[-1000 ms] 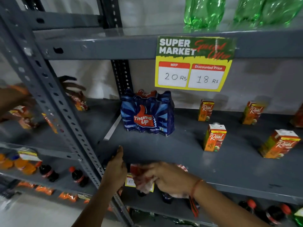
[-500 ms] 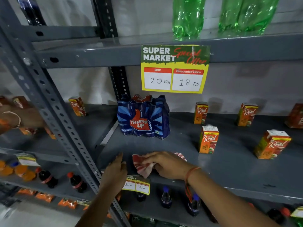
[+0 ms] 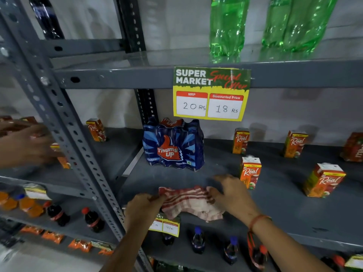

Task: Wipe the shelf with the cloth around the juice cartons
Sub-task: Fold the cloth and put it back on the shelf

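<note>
A red-and-white striped cloth lies spread on the front edge of the grey shelf. My left hand pinches its left end. My right hand holds its right end, fingers curled on the fabric. Orange juice cartons stand on the shelf: one just behind my right hand, one to the right, two at the back, and a partly cut-off one at the far right.
A blue Thums Up bottle pack stands at the shelf's left. A price sign hangs from the upper shelf, under green bottles. A perforated upright divides the racks. Another person's hand reaches among cartons at left.
My left hand moved from the shelf edge onto the cloth's left end. Both hands spread the bunched cloth flat. The view tilted upward and closer.
</note>
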A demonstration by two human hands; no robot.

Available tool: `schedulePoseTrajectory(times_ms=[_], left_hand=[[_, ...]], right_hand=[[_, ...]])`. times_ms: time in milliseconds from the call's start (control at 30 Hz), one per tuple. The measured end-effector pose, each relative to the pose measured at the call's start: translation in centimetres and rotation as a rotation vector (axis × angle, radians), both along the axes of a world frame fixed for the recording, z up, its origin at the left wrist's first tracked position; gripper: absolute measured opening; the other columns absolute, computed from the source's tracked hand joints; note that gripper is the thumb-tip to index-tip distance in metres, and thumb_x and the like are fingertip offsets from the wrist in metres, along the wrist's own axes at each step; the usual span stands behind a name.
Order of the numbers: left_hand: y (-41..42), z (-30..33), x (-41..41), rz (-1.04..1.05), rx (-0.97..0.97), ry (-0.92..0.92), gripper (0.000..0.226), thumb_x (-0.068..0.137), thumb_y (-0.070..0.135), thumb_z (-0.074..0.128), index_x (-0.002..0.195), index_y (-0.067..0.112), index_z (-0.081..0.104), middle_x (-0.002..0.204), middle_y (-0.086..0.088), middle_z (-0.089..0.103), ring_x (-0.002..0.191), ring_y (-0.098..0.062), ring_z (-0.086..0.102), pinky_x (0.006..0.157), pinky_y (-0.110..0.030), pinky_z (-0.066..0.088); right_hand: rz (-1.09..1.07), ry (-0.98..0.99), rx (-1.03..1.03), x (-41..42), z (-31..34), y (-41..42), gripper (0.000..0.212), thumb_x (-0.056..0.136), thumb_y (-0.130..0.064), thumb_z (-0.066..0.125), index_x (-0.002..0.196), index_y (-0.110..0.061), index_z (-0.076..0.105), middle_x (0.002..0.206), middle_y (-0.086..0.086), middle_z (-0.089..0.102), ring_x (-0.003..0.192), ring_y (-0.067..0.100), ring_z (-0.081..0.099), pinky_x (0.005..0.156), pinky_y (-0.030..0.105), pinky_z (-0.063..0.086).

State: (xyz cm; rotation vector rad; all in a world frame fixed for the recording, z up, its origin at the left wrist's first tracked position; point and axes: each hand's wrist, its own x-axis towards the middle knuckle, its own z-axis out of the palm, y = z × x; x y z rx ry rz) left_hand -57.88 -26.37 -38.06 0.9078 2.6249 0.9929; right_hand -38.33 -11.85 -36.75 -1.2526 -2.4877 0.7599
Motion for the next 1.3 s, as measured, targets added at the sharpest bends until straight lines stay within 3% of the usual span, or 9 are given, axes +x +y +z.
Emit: schedulePoseTrajectory(times_ms=[67, 133, 367, 600, 833, 900, 1033, 1200, 1300], left_hand=[[0.5, -0.4, -0.1, 0.023, -0.011, -0.093, 0.056, 0.067, 0.062, 0.068, 0.036, 0.017, 0.054, 0.039, 0.000, 0.056, 0.045, -0.016, 0.056, 0.045, -0.026, 0.033], [0.8, -1.1, 0.0, 0.034, 0.021, -0.154, 0.053, 0.066, 0.055, 0.074, 0.035, 0.017, 0.056, 0.037, 0.000, 0.057, 0.041, -0.017, 0.056, 0.045, -0.026, 0.032], [1.0, -1.2, 1.3, 0.079, -0.009, -0.150, 0.040, 0.071, 0.048, 0.074, 0.049, 0.015, 0.066, 0.051, -0.003, 0.065, 0.056, -0.024, 0.061, 0.046, -0.026, 0.031], [-0.7, 4.7, 4.9, 0.074, 0.041, -0.231, 0.029, 0.070, 0.049, 0.074, 0.062, 0.022, 0.070, 0.061, 0.005, 0.065, 0.058, -0.012, 0.058, 0.045, -0.023, 0.035], [-2.1, 13.0, 12.2, -0.140, 0.141, -0.230, 0.029, 0.071, 0.052, 0.072, 0.072, 0.023, 0.073, 0.072, 0.008, 0.072, 0.066, -0.008, 0.064, 0.060, -0.025, 0.050], [-2.1, 15.6, 15.2, -0.231, 0.186, -0.217, 0.029, 0.072, 0.052, 0.071, 0.072, 0.023, 0.074, 0.073, 0.009, 0.072, 0.068, -0.007, 0.064, 0.059, -0.024, 0.048], [-0.8, 20.9, 21.5, -0.371, 0.293, -0.214, 0.034, 0.069, 0.050, 0.071, 0.062, 0.017, 0.070, 0.062, 0.002, 0.069, 0.061, -0.012, 0.064, 0.052, -0.027, 0.043], [2.4, 27.5, 29.0, -0.556, 0.388, -0.178, 0.035, 0.067, 0.054, 0.070, 0.064, 0.019, 0.071, 0.061, 0.003, 0.070, 0.062, -0.013, 0.064, 0.056, -0.029, 0.045], [4.6, 30.6, 33.1, -0.626, 0.444, -0.196, 0.040, 0.067, 0.054, 0.071, 0.063, 0.014, 0.069, 0.056, 0.000, 0.067, 0.059, -0.016, 0.064, 0.051, -0.031, 0.043]], right_hand=[[-0.067, -0.023, -0.042, 0.4, -1.2, 0.1, 0.027, 0.106, -0.042, 0.066, 0.083, -0.029, 0.069, 0.086, -0.005, 0.070, 0.098, 0.026, 0.071, 0.068, 0.024, 0.050], [-0.105, -0.054, -0.069, 0.1, -2.4, 0.1, 0.050, 0.101, -0.051, 0.069, 0.063, -0.027, 0.047, 0.066, -0.009, 0.049, 0.081, 0.024, 0.063, 0.054, 0.025, 0.032], [-0.154, -0.011, -0.186, -0.9, -3.0, -1.0, 0.053, 0.101, -0.029, 0.070, 0.056, -0.020, 0.045, 0.059, -0.006, 0.047, 0.086, 0.036, 0.072, 0.062, 0.035, 0.039], [-0.251, 0.120, -0.278, 3.6, 2.4, -3.2, 0.059, 0.102, -0.029, 0.076, 0.052, -0.018, 0.045, 0.057, -0.005, 0.047, 0.057, 0.009, 0.045, 0.051, 0.027, 0.030], [-0.293, 0.345, -0.277, 13.3, 12.1, -5.5, 0.055, 0.095, -0.020, 0.085, 0.052, -0.019, 0.051, 0.048, -0.009, 0.051, 0.057, 0.013, 0.045, 0.061, 0.037, 0.027], [-0.318, 0.429, -0.298, 17.2, 15.0, -6.3, 0.039, 0.094, -0.017, 0.086, 0.064, 0.000, 0.068, 0.065, 0.015, 0.071, 0.069, 0.020, 0.057, 0.066, 0.036, 0.034], [-0.389, 0.566, -0.247, 25.5, 20.4, -7.7, 0.027, 0.094, -0.010, 0.086, 0.070, 0.000, 0.078, 0.076, 0.020, 0.072, 0.075, 0.022, 0.061, 0.058, 0.032, 0.037], [-0.485, 0.694, -0.180, 34.1, 26.1, -9.0, 0.036, 0.095, 0.003, 0.078, 0.061, -0.009, 0.075, 0.044, -0.004, 0.072, 0.041, 0.004, 0.065, 0.034, 0.009, 0.044], [-0.531, 0.766, -0.151, 38.3, 28.9, -8.6, 0.033, 0.095, 0.006, 0.076, 0.064, -0.005, 0.075, 0.054, 0.004, 0.081, 0.037, -0.001, 0.066, 0.035, 0.009, 0.049]])
